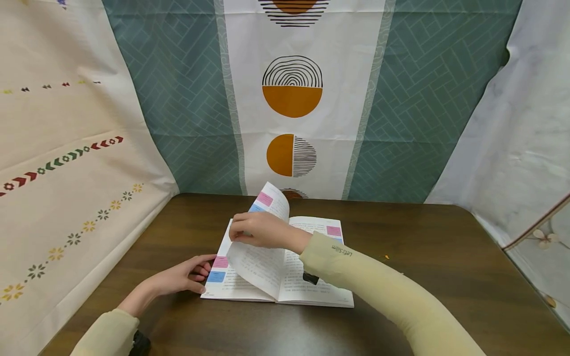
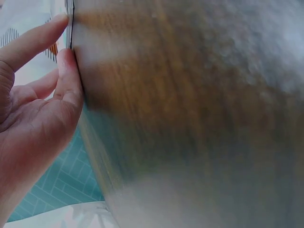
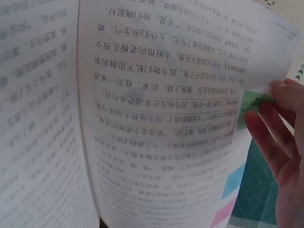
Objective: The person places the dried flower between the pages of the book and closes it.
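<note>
An open book (image 1: 311, 291) with printed text lies on the brown table, coloured blocks along its page margins. My right hand (image 1: 262, 230) pinches the outer edge of a lifted page (image 1: 260, 264), which curves up over the left half. In the right wrist view, the thumb and fingers (image 3: 280, 123) grip that page (image 3: 166, 118) by a green block at its margin. My left hand (image 1: 184, 277) rests at the book's left edge, thumb near the lower left corner. From the left wrist, the fingertips of the left hand (image 2: 42, 90) touch the book's thin edge.
Around the book spreads the dark wooden table (image 1: 401, 247). Behind it hangs a green and white patterned cloth (image 1: 191, 99), with a cream embroidered cloth (image 1: 67, 212) on the left and a pale cloth (image 1: 525, 148) on the right. A small orange speck (image 1: 386, 257) lies right of the book.
</note>
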### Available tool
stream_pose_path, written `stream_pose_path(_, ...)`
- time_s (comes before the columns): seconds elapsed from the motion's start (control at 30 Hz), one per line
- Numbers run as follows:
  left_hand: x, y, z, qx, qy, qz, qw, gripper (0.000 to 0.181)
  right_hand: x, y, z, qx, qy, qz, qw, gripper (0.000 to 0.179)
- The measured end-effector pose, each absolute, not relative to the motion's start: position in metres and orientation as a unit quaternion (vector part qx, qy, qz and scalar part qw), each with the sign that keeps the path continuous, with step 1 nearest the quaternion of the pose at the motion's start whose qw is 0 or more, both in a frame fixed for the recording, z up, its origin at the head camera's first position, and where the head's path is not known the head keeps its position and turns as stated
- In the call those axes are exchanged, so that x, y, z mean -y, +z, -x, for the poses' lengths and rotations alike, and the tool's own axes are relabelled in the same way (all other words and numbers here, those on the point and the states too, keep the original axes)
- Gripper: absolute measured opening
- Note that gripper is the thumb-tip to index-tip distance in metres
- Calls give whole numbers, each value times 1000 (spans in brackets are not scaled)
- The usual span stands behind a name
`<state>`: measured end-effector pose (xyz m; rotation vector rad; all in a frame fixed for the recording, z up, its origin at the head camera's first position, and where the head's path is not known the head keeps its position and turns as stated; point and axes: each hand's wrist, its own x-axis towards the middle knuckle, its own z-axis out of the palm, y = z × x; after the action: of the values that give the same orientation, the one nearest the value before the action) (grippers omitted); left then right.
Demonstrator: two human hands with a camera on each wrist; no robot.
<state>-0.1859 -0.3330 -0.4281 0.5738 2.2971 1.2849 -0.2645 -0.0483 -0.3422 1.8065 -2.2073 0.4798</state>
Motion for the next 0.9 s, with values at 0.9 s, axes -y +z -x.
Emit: stream_pose_path(0.9,332,-427,187,-828,473,-195,229,86,75,-365,276,778,107,-616,55,9)
